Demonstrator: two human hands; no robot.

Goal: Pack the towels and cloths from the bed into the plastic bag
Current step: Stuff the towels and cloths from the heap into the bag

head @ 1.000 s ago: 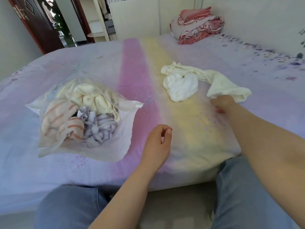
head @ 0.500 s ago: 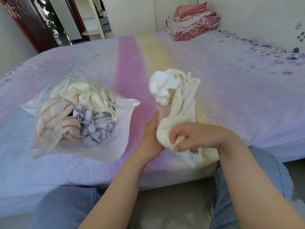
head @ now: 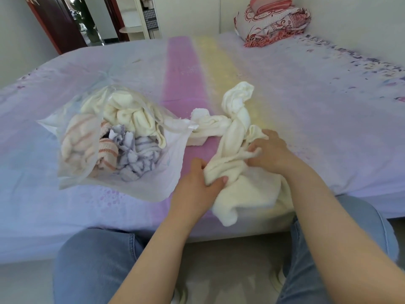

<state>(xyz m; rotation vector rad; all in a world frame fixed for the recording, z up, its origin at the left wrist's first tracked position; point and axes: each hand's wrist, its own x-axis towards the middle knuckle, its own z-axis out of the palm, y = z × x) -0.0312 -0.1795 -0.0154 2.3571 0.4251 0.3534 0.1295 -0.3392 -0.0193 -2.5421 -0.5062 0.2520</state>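
Across the bed (head: 306,110), both the left hand (head: 197,185) and right hand (head: 270,150) clutch the cream towel (head: 236,137); bunch it smaller before feeding the plastic bag (head: 166,172) mouth.

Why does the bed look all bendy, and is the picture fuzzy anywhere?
Head view: the wide-angle lens curves the bed at its edges; soft daylight, no hard shadows; the plastic bag looks milky, veiling the striped towel; the cream towel and both hands are slightly soft.

Single head cam, looks fwd/down, close over bed (head: 306,110) edge.
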